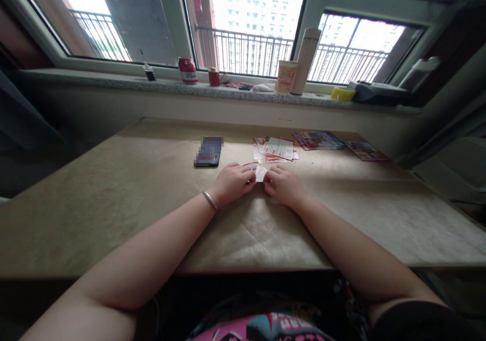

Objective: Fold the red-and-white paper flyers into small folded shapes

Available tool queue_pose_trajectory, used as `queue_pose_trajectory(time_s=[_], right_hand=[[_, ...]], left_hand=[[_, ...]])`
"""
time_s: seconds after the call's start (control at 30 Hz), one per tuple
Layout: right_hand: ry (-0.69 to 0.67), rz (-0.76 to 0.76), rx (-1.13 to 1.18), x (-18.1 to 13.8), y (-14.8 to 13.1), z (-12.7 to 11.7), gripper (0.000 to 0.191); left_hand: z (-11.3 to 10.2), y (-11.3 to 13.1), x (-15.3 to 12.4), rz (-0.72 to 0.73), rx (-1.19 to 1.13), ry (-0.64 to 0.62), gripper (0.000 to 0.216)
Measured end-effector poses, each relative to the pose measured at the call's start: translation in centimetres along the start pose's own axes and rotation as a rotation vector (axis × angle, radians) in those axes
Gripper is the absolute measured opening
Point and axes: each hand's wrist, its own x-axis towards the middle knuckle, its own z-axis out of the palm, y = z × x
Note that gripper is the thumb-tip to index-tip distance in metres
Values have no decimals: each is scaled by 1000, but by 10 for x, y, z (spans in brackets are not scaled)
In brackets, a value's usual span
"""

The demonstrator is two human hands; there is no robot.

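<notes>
A small white piece of paper with red print along its far edge lies between my hands, low over the table. My left hand, a silver bangle at its wrist, pinches the paper's left side. On the right side, my right hand grips it with curled fingers. Both hands rest close together near the table's middle. Just beyond them lies a loose pile of printed red-and-white papers. A dark phone, its screen blurred, lies flat beyond my left hand.
Colourful printed sheets and a second stack lie at the table's far right. On the windowsill stand a red can, a small red bottle, a paper cup, a tall cylinder and a yellow item.
</notes>
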Motion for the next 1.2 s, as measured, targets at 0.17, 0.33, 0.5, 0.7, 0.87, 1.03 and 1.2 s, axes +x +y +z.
queue_pose_trajectory(time_s=[0.17,0.33,0.5,0.7,0.87,1.03,1.2], right_hand=[[33,31,55,0,8,1,7],[62,82,114,-2,15,-1,7],[89,114,172,-4,22,-1,5],[109,135,197,-4,27,1,5],[119,140,227,-5,29,2,5],[113,151,252,-6,31,3,5],[113,158,280,-6,33,3,6]], left_hand=[[0,-4,-1,-16,-7,15,14],[-3,-7,-2,-31,1,52,15],[-9,-11,-3,-65,3,77,12],[-15,-16,-5,-95,-24,83,12],[-18,-18,-6,-114,-37,107,10],[-19,-17,-6,-132,-63,111,12],[-19,-20,-8,-188,-129,168,15]])
